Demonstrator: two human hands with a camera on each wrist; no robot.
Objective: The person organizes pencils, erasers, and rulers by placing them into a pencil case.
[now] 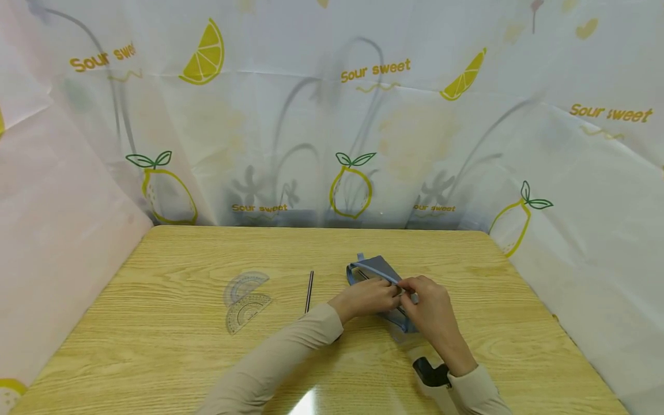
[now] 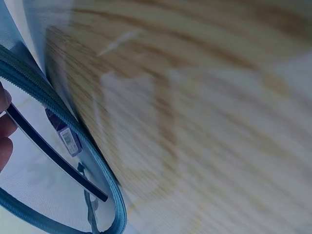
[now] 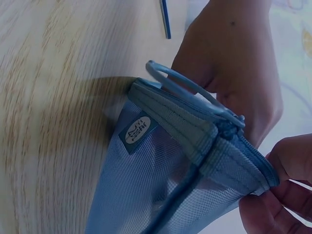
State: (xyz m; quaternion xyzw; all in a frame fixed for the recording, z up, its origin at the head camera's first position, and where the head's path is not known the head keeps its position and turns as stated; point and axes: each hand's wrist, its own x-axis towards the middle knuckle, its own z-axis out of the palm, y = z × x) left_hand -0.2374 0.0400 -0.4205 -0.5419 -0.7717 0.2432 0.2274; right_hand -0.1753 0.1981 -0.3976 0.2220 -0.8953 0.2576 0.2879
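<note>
Worktop (image 1: 171, 346) of pale wood grain, rounded far corners, filling the lower view. Translucent white sheeting (image 1: 290, 132) is hanging behind and down both sides, printed with yellow lemons, lemon slices and "Sour sweet" lettering. Grey shadowy shapes are showing through it. A glare patch is shining near the worktop's front edge.

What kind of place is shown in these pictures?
Probably a small study or craft desk set up for recording: a wooden table enclosed by a lemon-printed plastic sheet, with two clear protractors, a pen and a blue mesh pencil case held by both hands.
</note>
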